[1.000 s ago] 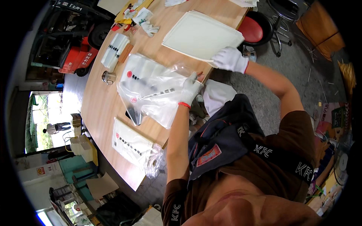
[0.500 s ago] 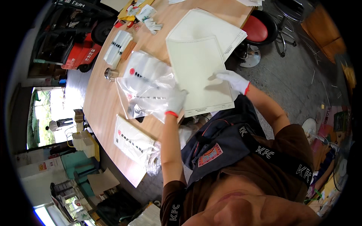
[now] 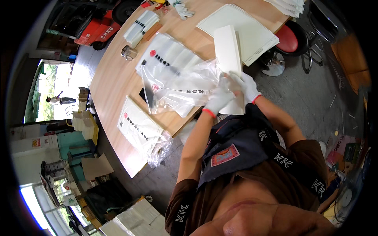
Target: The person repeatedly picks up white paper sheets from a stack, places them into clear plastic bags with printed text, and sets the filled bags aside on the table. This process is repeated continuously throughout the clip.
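Right hand (image 3: 248,87)'s got a bent white sheet (image 3: 227,49) that sticks out past its fingers. Left hand (image 3: 219,99) is right beside it, can't tell what it's gripping. Clear bag (image 3: 171,93)'s just left of that hand, paper stack (image 3: 252,31) beyond both.

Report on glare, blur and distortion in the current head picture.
Head view: strong daylight washes out the doorway at left; head view: the clear plastic bag carries shiny highlights; head view: the table bows along its left edge, and the picture's corners fall to black; head view: the left gloved hand and right gloved hand look slightly soft, cause unclear.
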Demonstrator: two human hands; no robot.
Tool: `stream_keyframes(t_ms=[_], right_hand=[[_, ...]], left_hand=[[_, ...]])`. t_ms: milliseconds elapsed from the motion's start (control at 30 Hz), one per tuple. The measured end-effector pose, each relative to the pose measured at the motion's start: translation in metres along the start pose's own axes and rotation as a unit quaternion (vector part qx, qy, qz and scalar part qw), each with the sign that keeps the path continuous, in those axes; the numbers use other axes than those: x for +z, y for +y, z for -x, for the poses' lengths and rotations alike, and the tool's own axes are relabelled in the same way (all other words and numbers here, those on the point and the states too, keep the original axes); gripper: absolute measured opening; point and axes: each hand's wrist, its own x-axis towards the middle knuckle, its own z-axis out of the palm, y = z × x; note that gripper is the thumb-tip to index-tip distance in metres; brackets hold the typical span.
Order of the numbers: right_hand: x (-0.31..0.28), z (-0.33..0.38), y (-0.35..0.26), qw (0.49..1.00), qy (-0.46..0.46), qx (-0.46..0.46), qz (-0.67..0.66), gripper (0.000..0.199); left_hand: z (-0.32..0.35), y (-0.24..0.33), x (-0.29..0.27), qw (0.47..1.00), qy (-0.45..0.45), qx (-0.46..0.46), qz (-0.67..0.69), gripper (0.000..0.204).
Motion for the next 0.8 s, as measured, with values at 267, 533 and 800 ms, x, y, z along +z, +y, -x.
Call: stream_keyframes(t_ms=[267, 533, 800], right_hand=[[-0.072, -0.001, -0.137, 0.841, -0.104, -0.445, 0.290, 0.030], [-0.007, -0.019, -0.158, 0.649, -0.275, -0.396, 0.589, 0.028], [-0.028, -0.015, -0.129, 0.830, -0.466, 0.222, -0.211, 0.036]], left_hand=[[0.080, 0.029, -0.169, 0.827, 0.215, 0.085, 0.512, 0.047], [0.142, 0.069, -0.183, 0.948, 0.176, 0.092, 0.249, 0.055], [0.156, -0.002, -0.041, 0.926, 0.264, 0.268, 0.026, 0.026]])
